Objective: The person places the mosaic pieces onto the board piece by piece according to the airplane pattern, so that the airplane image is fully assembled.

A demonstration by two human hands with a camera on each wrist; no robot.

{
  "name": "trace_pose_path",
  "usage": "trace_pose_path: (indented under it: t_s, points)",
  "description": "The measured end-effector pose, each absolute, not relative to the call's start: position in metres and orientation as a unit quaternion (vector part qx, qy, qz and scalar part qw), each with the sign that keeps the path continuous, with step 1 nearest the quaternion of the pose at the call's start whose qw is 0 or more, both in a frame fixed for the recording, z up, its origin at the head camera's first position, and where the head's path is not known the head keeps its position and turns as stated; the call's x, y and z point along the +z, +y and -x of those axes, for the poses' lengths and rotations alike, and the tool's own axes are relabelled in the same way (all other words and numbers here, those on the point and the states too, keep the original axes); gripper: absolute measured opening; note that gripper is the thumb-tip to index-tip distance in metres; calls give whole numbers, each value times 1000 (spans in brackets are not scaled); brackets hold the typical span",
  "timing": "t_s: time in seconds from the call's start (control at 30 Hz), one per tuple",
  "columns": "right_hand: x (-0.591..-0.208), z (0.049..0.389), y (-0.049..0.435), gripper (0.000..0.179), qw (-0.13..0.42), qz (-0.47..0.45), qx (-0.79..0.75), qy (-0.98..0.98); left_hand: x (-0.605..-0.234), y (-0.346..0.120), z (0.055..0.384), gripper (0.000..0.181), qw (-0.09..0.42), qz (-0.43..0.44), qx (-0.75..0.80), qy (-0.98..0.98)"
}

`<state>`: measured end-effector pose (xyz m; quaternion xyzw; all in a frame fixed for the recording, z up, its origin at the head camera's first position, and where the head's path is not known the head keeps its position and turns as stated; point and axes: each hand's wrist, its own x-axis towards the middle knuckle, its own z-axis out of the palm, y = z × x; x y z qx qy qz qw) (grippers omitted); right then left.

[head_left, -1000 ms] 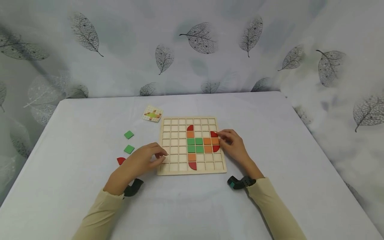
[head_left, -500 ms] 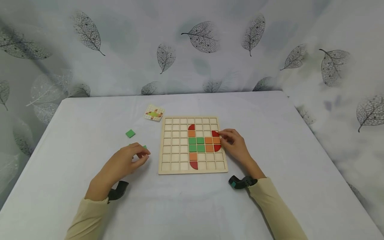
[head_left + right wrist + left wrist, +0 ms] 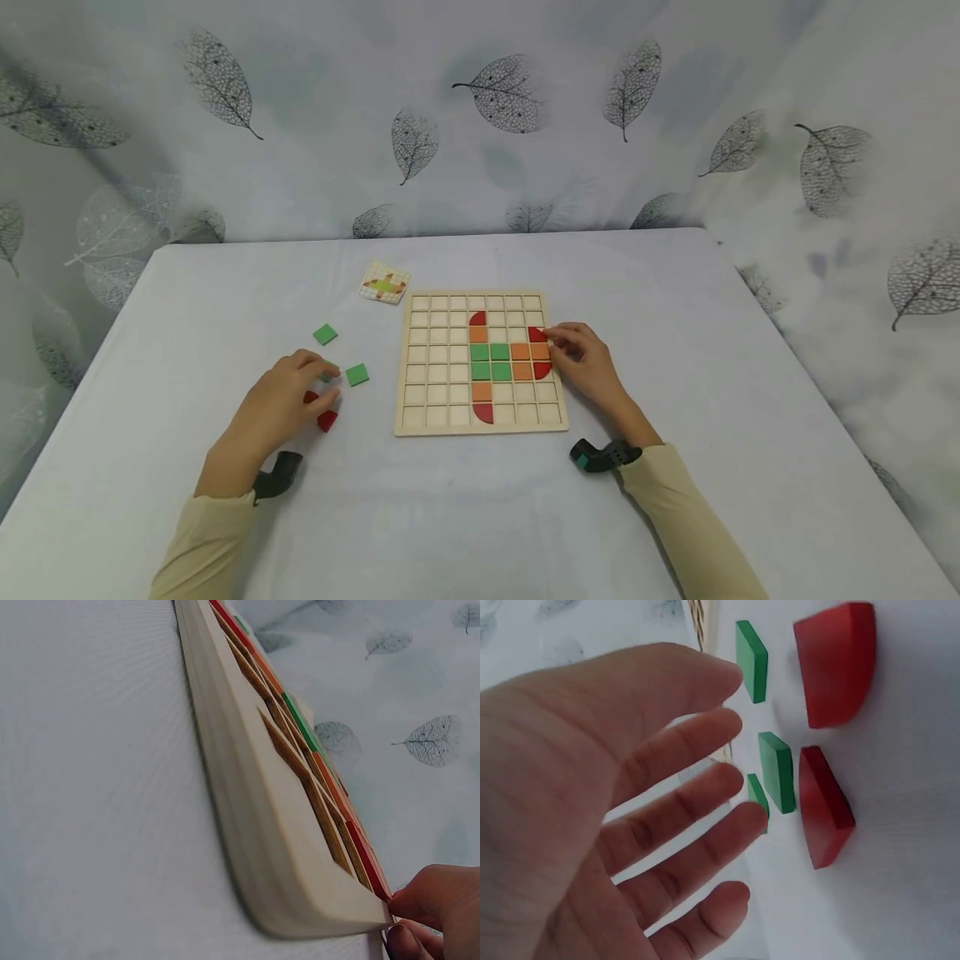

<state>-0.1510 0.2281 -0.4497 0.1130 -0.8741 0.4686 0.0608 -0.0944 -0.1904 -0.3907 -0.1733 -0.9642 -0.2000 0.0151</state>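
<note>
My left hand (image 3: 273,408) hovers over loose tiles left of the board, fingers loosely bent and nothing between them in the left wrist view. Around its fingertips lie green square tiles (image 3: 778,772) and two red quarter-round tiles (image 3: 840,664); in the head view the hand partly covers some of them. The wooden grid board (image 3: 438,421) carries green tiles (image 3: 480,372), orange tiles (image 3: 482,392) and red quarter-round tiles (image 3: 483,413) in its cells. At the board's right rim, my right hand (image 3: 591,367) grips the edge with thumb and fingertips, beside a red tile (image 3: 367,851).
A small pattern card (image 3: 385,282) with a coloured figure lies behind the board's far left corner. A white cloth covers the table (image 3: 465,517). A leaf-print curtain (image 3: 315,125) hangs behind the table's far edge.
My left hand has moved left from the board to the loose tiles. A green tile now lies nearer the board, right of its fingertips. My right hand stays at the rim.
</note>
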Motion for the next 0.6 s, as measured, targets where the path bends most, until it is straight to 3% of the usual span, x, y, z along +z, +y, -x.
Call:
trace_pose_path:
  t_s: [0.27, 0.6]
  points:
    - [-451, 150, 228, 27, 60, -116, 475, -870, -397, -196, 98, 35, -26, 113, -207, -971]
    - [-451, 152, 228, 27, 65, -113, 472, -872, -398, -193, 109, 26, -13, 76, -196, -978]
